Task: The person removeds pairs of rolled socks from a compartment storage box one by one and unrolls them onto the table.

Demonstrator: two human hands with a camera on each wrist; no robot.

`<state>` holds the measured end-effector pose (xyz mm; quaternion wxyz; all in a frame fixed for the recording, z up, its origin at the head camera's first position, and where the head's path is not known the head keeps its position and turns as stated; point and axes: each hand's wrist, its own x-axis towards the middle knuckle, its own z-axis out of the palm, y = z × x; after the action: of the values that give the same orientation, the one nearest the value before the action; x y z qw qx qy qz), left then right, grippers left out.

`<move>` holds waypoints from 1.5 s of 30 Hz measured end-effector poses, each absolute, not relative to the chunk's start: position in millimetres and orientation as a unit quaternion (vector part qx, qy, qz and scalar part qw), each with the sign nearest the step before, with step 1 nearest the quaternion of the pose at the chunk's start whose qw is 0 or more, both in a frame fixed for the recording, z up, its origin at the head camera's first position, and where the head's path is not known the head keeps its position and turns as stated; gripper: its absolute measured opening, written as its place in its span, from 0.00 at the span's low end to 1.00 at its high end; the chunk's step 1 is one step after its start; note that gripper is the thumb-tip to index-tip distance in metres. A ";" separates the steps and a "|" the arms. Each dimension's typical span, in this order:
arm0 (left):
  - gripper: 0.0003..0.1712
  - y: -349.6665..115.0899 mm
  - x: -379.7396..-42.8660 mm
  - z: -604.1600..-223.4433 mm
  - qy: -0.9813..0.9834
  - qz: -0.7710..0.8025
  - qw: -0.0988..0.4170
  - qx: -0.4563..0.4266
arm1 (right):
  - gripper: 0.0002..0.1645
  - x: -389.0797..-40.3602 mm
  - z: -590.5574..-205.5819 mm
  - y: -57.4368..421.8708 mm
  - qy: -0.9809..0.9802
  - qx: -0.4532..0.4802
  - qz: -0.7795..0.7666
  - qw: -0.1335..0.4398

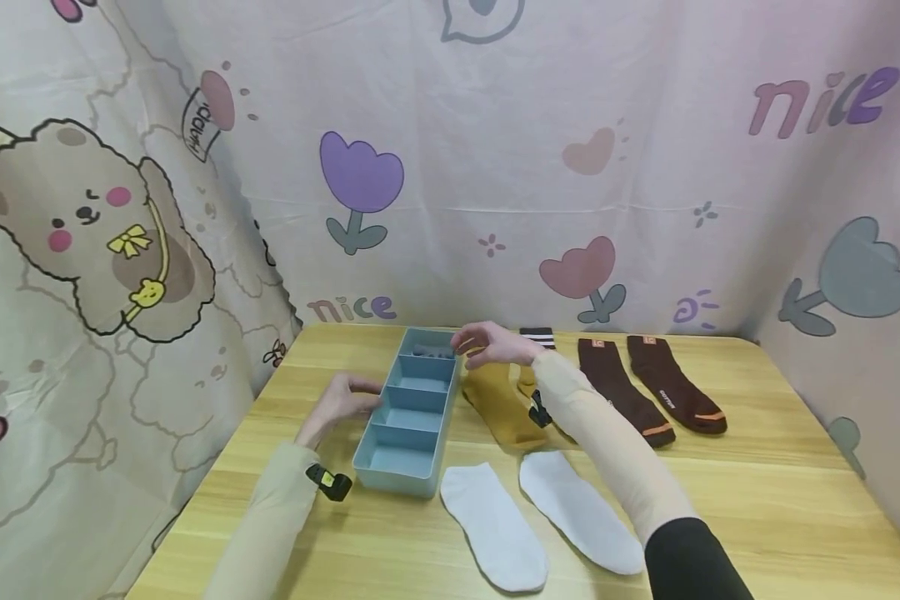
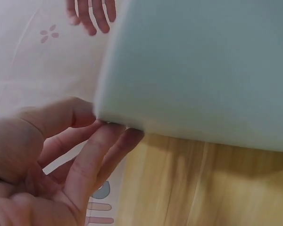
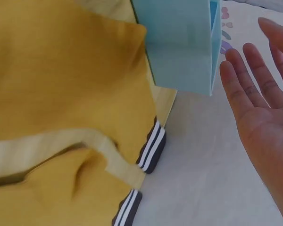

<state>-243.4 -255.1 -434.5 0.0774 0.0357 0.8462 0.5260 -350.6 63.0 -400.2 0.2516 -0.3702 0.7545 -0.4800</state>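
Note:
A long light-blue divided storage box (image 1: 397,482) stands on the table, with a dark grey bundle (image 1: 432,351) in its farthest compartment. My left hand (image 1: 345,402) is at the box's left side. In the left wrist view, the thumb and fingers (image 2: 87,165) of that hand pinch an edge of the box (image 2: 193,70). Near the far end, my right hand (image 1: 491,343) has its fingers loosely bent over the right rim. It holds nothing, and the right wrist view shows its palm (image 3: 269,117) beside the box (image 3: 179,52).
Mustard-yellow socks (image 1: 498,408) with striped cuffs lie right of the box, partly hidden by my right arm. Farther right are two brown socks (image 1: 622,392) (image 1: 675,383). Two white socks (image 1: 495,525) (image 1: 581,512) lie in front. A printed curtain (image 1: 457,250) hangs behind the table.

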 end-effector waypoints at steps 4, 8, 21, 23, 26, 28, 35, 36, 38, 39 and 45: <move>0.19 -258.6 -234.6 -434.4 0.847 0.525 0.078 0.039 | 0.29 -355.6 -395.0 46.3 0.760 -0.374 -0.469 0.249; 0.19 -260.7 -224.8 -435.5 0.845 0.527 0.084 0.033 | 0.32 -358.4 -395.9 28.9 0.758 -0.381 -0.458 0.267; 0.20 -259.5 -210.3 -430.1 0.844 0.525 0.103 0.036 | 0.35 -370.1 -406.9 -9.4 0.796 -0.369 -0.371 0.305; 0.20 -259.9 -210.0 -430.9 0.845 0.524 0.102 0.037 | 0.35 -370.1 -407.3 -14.9 0.806 -0.369 -0.351 0.302; 0.20 -260.7 -209.7 -432.7 0.844 0.526 0.102 0.029 | 0.35 -369.1 -406.2 -22.1 0.817 -0.370 -0.326 0.300; 0.19 -261.3 -209.4 -433.4 0.844 0.525 0.102 0.027 | 0.36 -369.2 -406.4 -26.3 0.821 -0.373 -0.309 0.302; 0.19 -262.7 -209.7 -434.2 0.845 0.526 0.100 0.009 | 0.38 -371.8 -409.5 -32.9 0.838 -0.375 -0.269 0.291; 0.19 -262.9 -209.9 -434.2 0.845 0.526 0.098 0.008 | 0.38 -371.8 -409.7 -33.7 0.841 -0.377 -0.262 0.286; 0.19 -263.1 -209.9 -433.9 0.845 0.527 0.097 0.008 | 0.39 -371.6 -410.6 -35.6 0.849 -0.380 -0.242 0.275; 0.19 -263.1 -210.0 -433.9 0.845 0.526 0.096 0.009 | 0.40 -371.5 -411.2 -36.6 0.854 -0.383 -0.228 0.267; 0.19 -262.3 -211.1 -434.8 0.844 0.528 0.097 0.008 | 0.42 -371.8 -418.8 -40.5 0.869 -0.385 -0.197 0.239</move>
<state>-211.1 -262.3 -434.8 0.0972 0.0080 0.8437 0.5279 -371.8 -40.5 -418.8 0.2389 -0.3850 0.8694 -0.1971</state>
